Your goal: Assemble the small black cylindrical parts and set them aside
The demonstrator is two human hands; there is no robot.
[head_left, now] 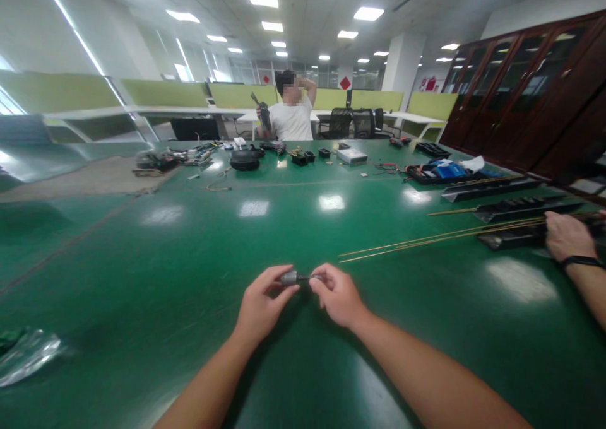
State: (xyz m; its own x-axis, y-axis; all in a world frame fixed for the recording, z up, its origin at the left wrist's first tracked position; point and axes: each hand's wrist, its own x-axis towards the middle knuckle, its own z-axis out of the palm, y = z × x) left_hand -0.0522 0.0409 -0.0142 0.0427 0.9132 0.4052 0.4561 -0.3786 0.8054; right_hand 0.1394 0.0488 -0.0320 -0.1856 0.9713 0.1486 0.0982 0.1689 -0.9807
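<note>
My left hand (262, 303) pinches a small grey metal cylinder (290, 278) between thumb and fingertips, just above the green table (189, 252). A thin dark shaft (304, 277) runs out of the cylinder's right end. My right hand (338, 296) is closed on the far end of that shaft. Its fingertips partly hide a small light-coloured piece there. The cylinder lies level and in line with the shaft. It looks like a drill chuck, but it is too small to be sure.
Thin brass-coloured rods (392, 246) point toward my hands from dark metal channels (509, 236). A co-worker's hand (570, 236) rests on these at the right. Across the table sits a person in a white shirt (291, 121). Tools, a black case (245, 159) and a white box (351, 156) line the far edge.
</note>
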